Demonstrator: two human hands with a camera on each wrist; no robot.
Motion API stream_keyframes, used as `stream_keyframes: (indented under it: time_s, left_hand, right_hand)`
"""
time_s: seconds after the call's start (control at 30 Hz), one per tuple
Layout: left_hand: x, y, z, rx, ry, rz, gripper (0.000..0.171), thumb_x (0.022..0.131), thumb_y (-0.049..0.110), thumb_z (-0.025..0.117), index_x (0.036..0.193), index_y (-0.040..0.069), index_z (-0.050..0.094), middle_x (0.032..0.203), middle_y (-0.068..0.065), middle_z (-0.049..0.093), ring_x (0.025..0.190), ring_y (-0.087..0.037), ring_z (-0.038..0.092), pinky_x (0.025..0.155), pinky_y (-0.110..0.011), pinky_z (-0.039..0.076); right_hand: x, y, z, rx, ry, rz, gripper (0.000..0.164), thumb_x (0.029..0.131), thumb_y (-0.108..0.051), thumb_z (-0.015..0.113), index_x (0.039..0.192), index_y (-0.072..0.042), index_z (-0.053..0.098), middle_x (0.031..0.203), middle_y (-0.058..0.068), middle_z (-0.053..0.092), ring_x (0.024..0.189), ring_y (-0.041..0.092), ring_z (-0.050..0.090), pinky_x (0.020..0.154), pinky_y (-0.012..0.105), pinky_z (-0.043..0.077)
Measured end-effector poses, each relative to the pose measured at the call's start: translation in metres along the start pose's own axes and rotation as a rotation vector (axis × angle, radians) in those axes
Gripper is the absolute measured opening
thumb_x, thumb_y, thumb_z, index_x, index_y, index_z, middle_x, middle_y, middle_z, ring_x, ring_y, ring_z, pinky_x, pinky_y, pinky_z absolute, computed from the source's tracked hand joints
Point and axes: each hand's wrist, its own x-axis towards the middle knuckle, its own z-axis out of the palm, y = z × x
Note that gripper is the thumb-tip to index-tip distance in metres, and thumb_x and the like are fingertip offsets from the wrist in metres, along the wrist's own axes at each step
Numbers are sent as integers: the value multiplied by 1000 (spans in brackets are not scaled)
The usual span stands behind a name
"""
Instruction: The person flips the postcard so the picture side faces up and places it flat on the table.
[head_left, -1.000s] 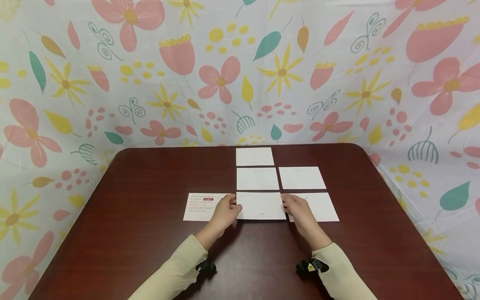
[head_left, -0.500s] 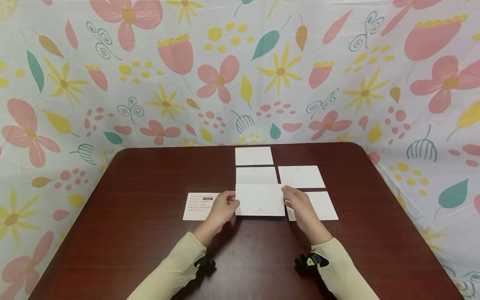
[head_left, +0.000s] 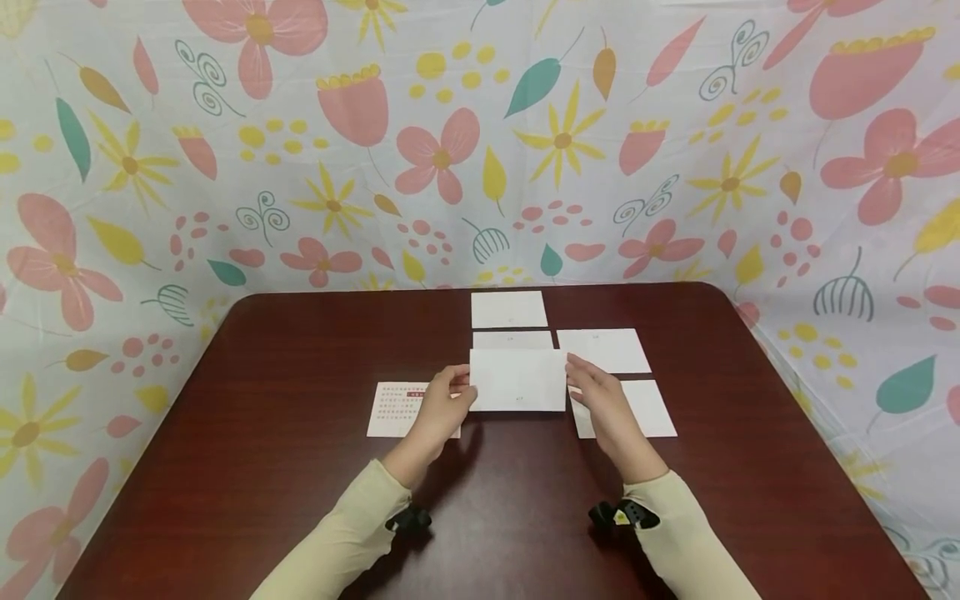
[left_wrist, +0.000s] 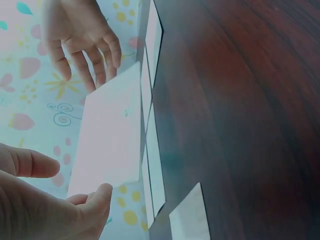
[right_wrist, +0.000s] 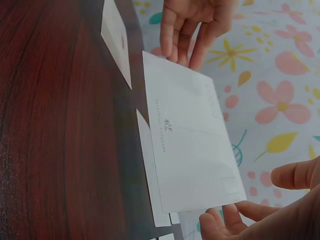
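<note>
My left hand [head_left: 448, 404] holds a white postcard [head_left: 517, 380] by its left edge, thumb near the lower corner. At the opposite edge, the fingertips of my right hand [head_left: 600, 398] grip it too. The postcard is off the table, its near edge tilted down towards me, and it covers part of a white card [head_left: 513, 339] lying behind it. In the right wrist view, the postcard [right_wrist: 187, 135] shows faint printed lines, a small emblem and a stamp box. The left wrist view shows my right hand [left_wrist: 85, 40] at the far edge, fingers nearly straight.
More white cards lie on the dark wooden table: one at the back [head_left: 509, 309], one at middle right [head_left: 603, 351], and one partly behind my right hand [head_left: 645, 408]. A card with red print [head_left: 397, 410] lies left, partly under my left hand. A floral curtain [head_left: 420, 167] hangs behind.
Both hands have lifted the postcard from its place in the front row and moved it up and away from me, over the middle card. The other cards have stayed put.
</note>
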Motion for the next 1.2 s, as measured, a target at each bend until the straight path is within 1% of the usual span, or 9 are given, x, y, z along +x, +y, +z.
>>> stream_keyframes:
  time_s: [0.2,0.4,0.5,0.67,0.73,0.87,0.97,1.07,1.2]
  left_hand:
    - [-3,8,-1,-29,-1,26,41,93,6,52,132,-6,49,124,-21,51,117,-33,50,95,-42,46]
    - [-2,8,0,-74,36,53,41,97,10,50,134,-8,47,132,-24,50,126,-37,47,102,-46,41]
    - [0,6,1,-101,75,59,39,99,12,50,132,-8,50,130,-24,54,124,-36,49,103,-47,40]
    - [1,5,1,-154,142,56,34,100,15,48,125,-6,58,122,-23,61,113,-39,57,98,-45,45]
    - [2,5,1,-166,156,50,33,101,15,48,123,-5,60,121,-24,61,109,-39,59,96,-45,46]
    - [2,4,1,-183,177,34,30,99,12,47,119,-6,61,118,-23,63,105,-35,61,96,-44,46]
    - [3,3,2,-190,186,17,29,99,12,48,117,-6,61,115,-22,64,106,-35,60,96,-43,46]
    - [3,2,2,-196,184,9,29,99,14,49,117,-6,61,117,-21,63,111,-37,58,98,-44,44]
    - [5,2,2,-214,183,14,29,99,17,52,114,-5,62,120,-17,63,116,-30,57,100,-42,43]
  right_hand:
    - [-1,-1,-1,9,2,-15,51,102,-24,45,147,-1,35,151,18,33,133,32,39,110,45,31]
    - [2,1,0,62,-5,-45,49,103,-22,43,143,6,37,143,23,42,131,31,44,109,37,34]
    - [3,1,1,66,2,-59,49,104,-24,43,140,9,40,138,26,45,129,31,46,106,33,37]
    - [5,3,1,73,30,-75,48,103,-26,44,132,13,46,133,27,49,126,31,49,103,30,41]
    - [5,3,1,76,38,-75,48,103,-26,45,132,13,47,132,27,49,126,31,49,102,29,41]
    - [6,4,1,74,48,-76,50,103,-27,45,132,13,47,132,29,49,125,32,49,101,28,42]
    - [7,6,2,75,67,-82,50,103,-28,45,130,14,49,130,30,50,123,32,52,100,28,43]
    - [8,7,2,88,90,-97,48,103,-26,46,126,16,51,126,30,54,119,32,55,100,30,44]
    - [9,8,2,97,108,-107,40,102,-19,48,123,15,54,118,22,59,109,23,62,99,33,44]
